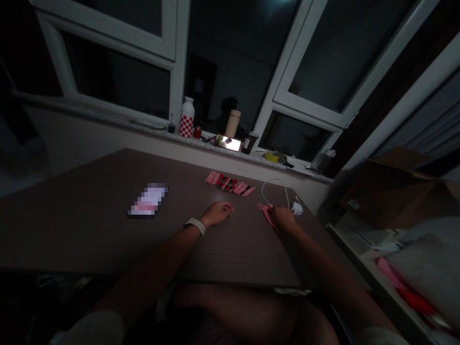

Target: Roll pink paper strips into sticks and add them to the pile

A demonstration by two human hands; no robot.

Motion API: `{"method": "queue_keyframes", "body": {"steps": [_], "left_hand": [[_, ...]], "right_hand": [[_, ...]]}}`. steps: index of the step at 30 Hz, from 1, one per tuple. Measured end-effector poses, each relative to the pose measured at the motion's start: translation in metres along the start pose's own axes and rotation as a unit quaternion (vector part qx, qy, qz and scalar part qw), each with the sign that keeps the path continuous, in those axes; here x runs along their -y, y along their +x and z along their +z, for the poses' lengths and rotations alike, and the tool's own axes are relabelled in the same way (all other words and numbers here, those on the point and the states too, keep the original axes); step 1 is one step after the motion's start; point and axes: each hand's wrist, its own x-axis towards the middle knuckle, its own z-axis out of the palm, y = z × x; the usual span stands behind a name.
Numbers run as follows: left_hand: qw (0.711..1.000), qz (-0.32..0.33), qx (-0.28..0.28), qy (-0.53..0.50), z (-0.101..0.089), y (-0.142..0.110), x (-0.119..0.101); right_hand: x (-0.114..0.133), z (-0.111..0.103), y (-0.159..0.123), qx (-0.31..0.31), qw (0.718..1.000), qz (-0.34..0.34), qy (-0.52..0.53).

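Note:
My right hand (282, 218) rests over a small bunch of pink sticks (266, 215) on the dark brown wooden table (72, 230) and appears to grip them. My left hand (216, 213), with a white wristband (196, 226) on its wrist, lies curled on the tabletop and holds nothing I can see. Ahead of both hands lies a neat row of pink and red sticks (230, 184). A white cable (275, 191) runs to a white charger (296, 208) just beyond my right hand. Left of my left hand lies a blurred phone-sized object (148, 200).
Beyond the table, a windowsill (212, 141) holds a red-checked white bottle (187, 118), a tan cylinder (232, 123) and a lit screen (228, 142). An open cardboard box (395, 189) and a shelf with papers and pink items (406, 282) stand to the right.

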Motion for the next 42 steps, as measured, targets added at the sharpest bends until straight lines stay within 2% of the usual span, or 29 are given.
{"method": "queue_keyframes", "body": {"steps": [5, 17, 20, 24, 26, 28, 32, 36, 40, 42], "left_hand": [[1.0, 0.005, 0.001, -0.007, 0.001, 0.0, 0.001], [1.0, 0.014, -0.007, -0.016, 0.001, -0.001, 0.001], [1.0, 0.014, -0.011, -0.015, 0.001, 0.0, 0.003], [1.0, 0.01, -0.007, -0.019, 0.002, 0.0, 0.002], [1.0, 0.006, -0.011, -0.025, 0.002, 0.0, 0.0], [0.999, 0.004, -0.019, -0.035, 0.002, 0.0, -0.003], [0.998, 0.001, -0.026, -0.056, 0.001, -0.003, -0.008], [0.998, 0.01, -0.006, -0.064, 0.001, -0.005, -0.011], [0.999, 0.008, 0.01, -0.046, 0.001, -0.005, -0.014], [0.999, 0.012, 0.019, -0.029, 0.001, -0.005, -0.016]], "right_hand": [[0.0, -0.004, -0.006, -0.016, 1.0, 0.022, 0.008], [-0.004, -0.016, 0.005, 0.04, 0.999, -0.003, -0.013], [-0.011, -0.032, 0.006, 0.009, 1.0, 0.008, -0.003], [-0.011, -0.065, 0.008, -0.106, 0.99, -0.016, 0.089], [0.001, -0.077, 0.008, -0.173, 0.97, -0.027, 0.17], [0.022, -0.079, 0.008, -0.199, 0.944, -0.039, 0.26], [0.077, -0.053, 0.006, -0.149, 0.879, -0.075, 0.447], [0.12, -0.017, 0.005, -0.099, 0.798, -0.043, 0.592], [0.132, 0.002, 0.004, -0.081, 0.714, -0.049, 0.693], [0.129, 0.006, 0.003, -0.083, 0.696, -0.062, 0.71]]}}
